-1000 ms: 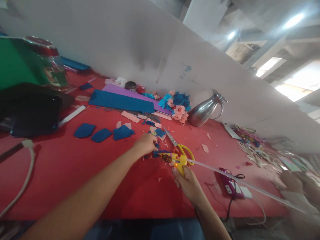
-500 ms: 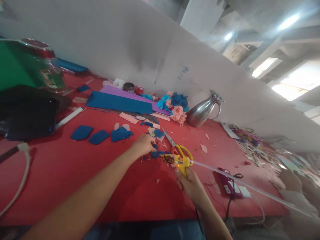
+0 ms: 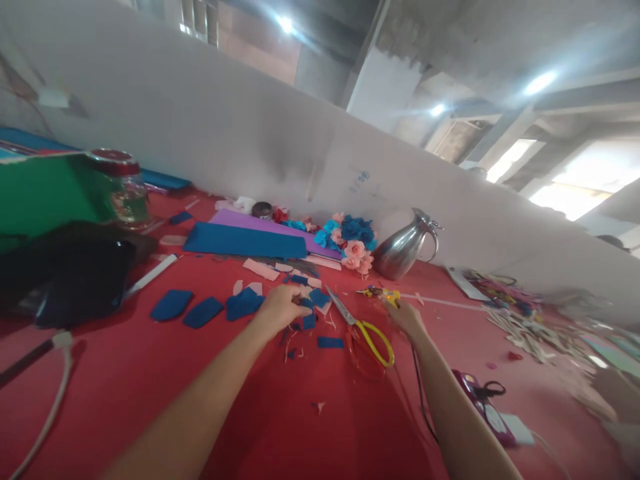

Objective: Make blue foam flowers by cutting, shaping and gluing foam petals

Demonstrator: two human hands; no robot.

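My left hand [image 3: 281,310] is pinched closed on a small dark blue paper piece [image 3: 306,304], over a scatter of blue and pink scraps. My right hand [image 3: 406,319] grips a yellow hot glue gun [image 3: 391,296] beyond the scissors; a long clear glue stick extends from its back to the right. Between my hands lie scissors [image 3: 371,339] with yellow handles, blades slightly apart. A blue strip [image 3: 330,343] rests just left of their handles. Cut blue pieces [image 3: 203,311] sit left of my left hand.
Behind are blue sheets [image 3: 245,240], a purple sheet [image 3: 233,219], paper flowers [image 3: 356,248] and a steel jug [image 3: 404,247]. A lidded jar [image 3: 126,190] and black bag [image 3: 85,273] stand left. A purple power strip [image 3: 483,407] lies right, near another person's hand [image 3: 607,393].
My right hand has carried the glue gun away from the scraps, farther back and right, uncovering the scissors' handles and blue strip. My left hand has shifted slightly left. The view has tilted upward.
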